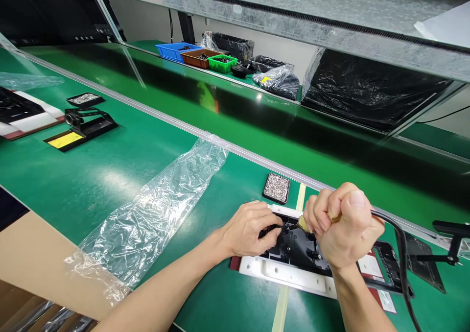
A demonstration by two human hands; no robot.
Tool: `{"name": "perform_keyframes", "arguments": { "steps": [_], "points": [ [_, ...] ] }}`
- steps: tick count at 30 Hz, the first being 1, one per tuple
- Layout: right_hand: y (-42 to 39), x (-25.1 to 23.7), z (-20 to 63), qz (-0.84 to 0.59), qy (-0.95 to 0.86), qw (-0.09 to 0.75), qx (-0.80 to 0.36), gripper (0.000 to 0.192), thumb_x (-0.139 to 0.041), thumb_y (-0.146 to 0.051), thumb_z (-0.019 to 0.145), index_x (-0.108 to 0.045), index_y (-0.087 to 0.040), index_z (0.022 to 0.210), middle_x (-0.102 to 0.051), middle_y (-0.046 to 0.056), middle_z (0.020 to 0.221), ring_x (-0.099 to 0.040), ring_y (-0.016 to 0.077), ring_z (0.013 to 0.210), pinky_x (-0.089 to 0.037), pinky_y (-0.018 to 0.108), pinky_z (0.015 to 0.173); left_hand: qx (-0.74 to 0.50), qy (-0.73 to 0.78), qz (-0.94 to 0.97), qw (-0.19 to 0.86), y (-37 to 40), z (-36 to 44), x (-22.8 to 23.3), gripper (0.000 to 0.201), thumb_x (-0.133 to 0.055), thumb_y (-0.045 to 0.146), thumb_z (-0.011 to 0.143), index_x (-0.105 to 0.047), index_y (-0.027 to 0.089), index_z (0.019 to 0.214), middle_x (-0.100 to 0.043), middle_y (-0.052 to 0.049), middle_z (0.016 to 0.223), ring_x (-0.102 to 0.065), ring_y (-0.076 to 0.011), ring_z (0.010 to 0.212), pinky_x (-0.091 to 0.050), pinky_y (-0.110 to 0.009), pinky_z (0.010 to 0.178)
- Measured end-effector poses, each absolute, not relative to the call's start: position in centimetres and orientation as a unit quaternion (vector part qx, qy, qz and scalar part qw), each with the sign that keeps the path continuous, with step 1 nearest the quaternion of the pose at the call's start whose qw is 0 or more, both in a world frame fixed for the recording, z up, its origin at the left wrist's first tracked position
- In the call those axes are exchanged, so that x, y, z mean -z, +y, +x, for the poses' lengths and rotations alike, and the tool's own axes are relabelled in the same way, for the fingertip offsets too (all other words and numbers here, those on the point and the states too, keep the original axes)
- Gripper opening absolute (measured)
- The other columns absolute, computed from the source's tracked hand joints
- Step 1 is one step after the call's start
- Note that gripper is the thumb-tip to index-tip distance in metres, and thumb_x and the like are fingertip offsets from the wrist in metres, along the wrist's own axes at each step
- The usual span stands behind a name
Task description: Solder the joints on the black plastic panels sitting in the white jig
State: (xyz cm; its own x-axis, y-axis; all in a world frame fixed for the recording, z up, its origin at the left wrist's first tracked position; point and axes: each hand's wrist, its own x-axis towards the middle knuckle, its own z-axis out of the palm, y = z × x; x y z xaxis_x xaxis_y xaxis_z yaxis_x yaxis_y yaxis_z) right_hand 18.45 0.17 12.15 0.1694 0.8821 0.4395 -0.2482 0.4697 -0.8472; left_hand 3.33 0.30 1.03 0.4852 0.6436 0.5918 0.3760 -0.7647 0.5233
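Hands, two of them, are working over one black plastic part (297, 246) that is lying on a white fixture plate (286, 273) on the green bench (110, 175). The right hand (345, 224) is clenching into a fist around a powered screwdriver (303, 223), whose yellowish tip is pointing down at the part; one black cable (400, 244) is trailing from the fist toward the near edge. The left hand (249, 231) is resting on the part's left end with its fingers curled, pressing or pinching something small there; what exactly it is gripping I cannot tell.

Seen closely, the black part is looking flat and frame-like, with ribs and cut-outs, and it is extending rightward under the right wrist to a section carrying a white label. It is sitting near the bench's close edge, just in front of one small black tray of screws (276, 187).

One long clear plastic bag (154, 214) is lying crumpled to the left of the hands. Farther left, a second fixture with a yellow label (79, 131) and a second small screw tray (85, 98) are standing well apart from the work. Across the dark conveyor belt (257, 126), three bins are sitting side by side: one blue bin (172, 50), one brown bin (196, 58) and one green bin (222, 63), with several black plastic bags (279, 80) beside them.
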Motion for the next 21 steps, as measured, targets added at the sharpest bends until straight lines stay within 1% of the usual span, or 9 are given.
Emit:
{"name": "perform_keyframes", "arguments": {
  "steps": [11, 21],
  "points": [
    [0.12, -12.16, 18.38, -0.318, -0.496, 0.693, -0.416, 0.042, -0.059, -0.032, 0.094, -0.04, -0.019, 0.058, -0.034, -0.006, 0.043, -0.029, 0.0065, 0.034, -0.025, 0.019, 0.032, -0.408, 0.301, 0.846, 0.164, 0.3, 3.35, -1.04, 0.019, -0.054, 0.025, 0.096, -0.071, 0.016, 0.098, -0.07, -0.003, 0.077, -0.058, -0.0183, 0.069, -0.041, -0.035, 0.067],
    [0.11, -12.2, 18.4, -0.315, -0.501, 0.692, -0.414, 0.043, -0.057, -0.031, 0.096, -0.041, -0.019, 0.058, -0.035, -0.006, 0.043, -0.029, 0.0067, 0.034, -0.025, 0.019, 0.032, -0.406, 0.302, 0.847, 0.163, 0.31, 3.32, -0.89, 0.019, -0.053, 0.025, 0.097, -0.07, 0.016, 0.098, -0.069, -0.003, 0.077, -0.059, -0.0188, 0.07, -0.041, -0.034, 0.068]
  ]
}}
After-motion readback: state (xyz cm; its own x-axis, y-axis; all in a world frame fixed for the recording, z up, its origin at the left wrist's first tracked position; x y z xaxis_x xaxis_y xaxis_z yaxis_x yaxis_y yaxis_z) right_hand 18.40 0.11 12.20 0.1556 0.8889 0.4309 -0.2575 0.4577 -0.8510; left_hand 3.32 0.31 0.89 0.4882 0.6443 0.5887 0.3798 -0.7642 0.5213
